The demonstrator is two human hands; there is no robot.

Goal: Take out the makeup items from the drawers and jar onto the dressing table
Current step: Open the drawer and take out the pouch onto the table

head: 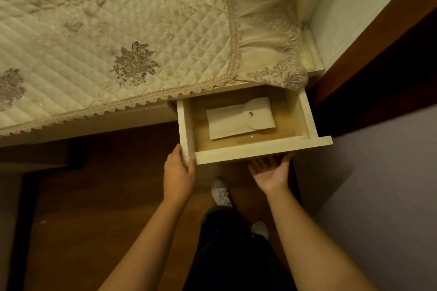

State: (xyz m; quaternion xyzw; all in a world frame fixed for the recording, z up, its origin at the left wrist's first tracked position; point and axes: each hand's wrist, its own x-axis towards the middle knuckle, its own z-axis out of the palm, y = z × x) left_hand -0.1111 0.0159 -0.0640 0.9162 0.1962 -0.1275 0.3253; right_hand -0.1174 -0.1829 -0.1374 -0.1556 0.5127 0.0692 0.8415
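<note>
A cream wooden drawer (264, 149) stands pulled out from under the dressing table (132, 38), which is covered by a quilted cream cloth with lace trim. Inside the drawer lies a flat beige pouch (227, 123) with a snap-button flap. My left hand (178, 170) grips the drawer's front left corner. Under the drawer's front panel on the right, my right hand (272, 170) is palm up with its fingers spread; the fingertips reach beneath the panel. No jar is in view.
A white wall and a dark wooden frame (369, 54) rise at the right. Below is a brown wood floor (94, 208), with my legs and white shoes (221, 191) directly under the drawer. A grey surface (390, 196) fills the lower right.
</note>
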